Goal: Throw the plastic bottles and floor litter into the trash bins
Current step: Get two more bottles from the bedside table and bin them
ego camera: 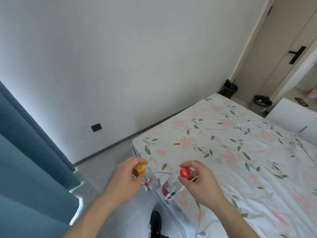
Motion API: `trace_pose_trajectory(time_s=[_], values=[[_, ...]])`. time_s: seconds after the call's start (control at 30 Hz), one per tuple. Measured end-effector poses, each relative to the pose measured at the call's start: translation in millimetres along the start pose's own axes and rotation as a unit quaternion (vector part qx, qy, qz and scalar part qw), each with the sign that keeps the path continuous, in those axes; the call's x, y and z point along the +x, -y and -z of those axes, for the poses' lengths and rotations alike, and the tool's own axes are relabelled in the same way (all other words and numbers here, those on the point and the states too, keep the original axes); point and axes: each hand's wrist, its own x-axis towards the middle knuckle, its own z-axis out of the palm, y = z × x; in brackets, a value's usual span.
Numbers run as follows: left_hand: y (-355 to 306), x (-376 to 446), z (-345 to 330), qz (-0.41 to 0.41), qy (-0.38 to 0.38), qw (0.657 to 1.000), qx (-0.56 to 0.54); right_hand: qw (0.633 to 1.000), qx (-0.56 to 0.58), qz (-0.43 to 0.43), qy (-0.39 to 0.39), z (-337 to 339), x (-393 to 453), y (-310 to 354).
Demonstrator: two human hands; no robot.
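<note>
Clear glossy plastic bottles (pixel 171 187), matt floral cloth bedsheet (pixel 231 152).

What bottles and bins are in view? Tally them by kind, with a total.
Plastic bottles: 2, yellow-capped bottle in the left hand, red-capped bottle in the right hand
Trash bins: 2, dark bin, white mesh bin
Total: 4

bottles (pixel 171 186): 2 (one per hand) | bins (pixel 261 104): 2 | bed (pixel 240 152): 1
</note>
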Motion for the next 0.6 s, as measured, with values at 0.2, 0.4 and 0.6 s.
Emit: trace_pose_trajectory(time_s=[0.2, 0.4, 0.6], values=[[36, 69, 52, 0.096, -0.050, 0.994, -0.001, 0.995, -0.014, 0.057, 0.083, -39, 127, 38], [69, 121, 101, 0.158, -0.127, 0.979, 0.006, 0.977, -0.050, 0.124, 0.167, -86, 248, 90], [113, 162, 148, 0.204, -0.169, 0.964, -0.013, 0.962, -0.061, 0.168, 0.207, -139, 335, 144]])
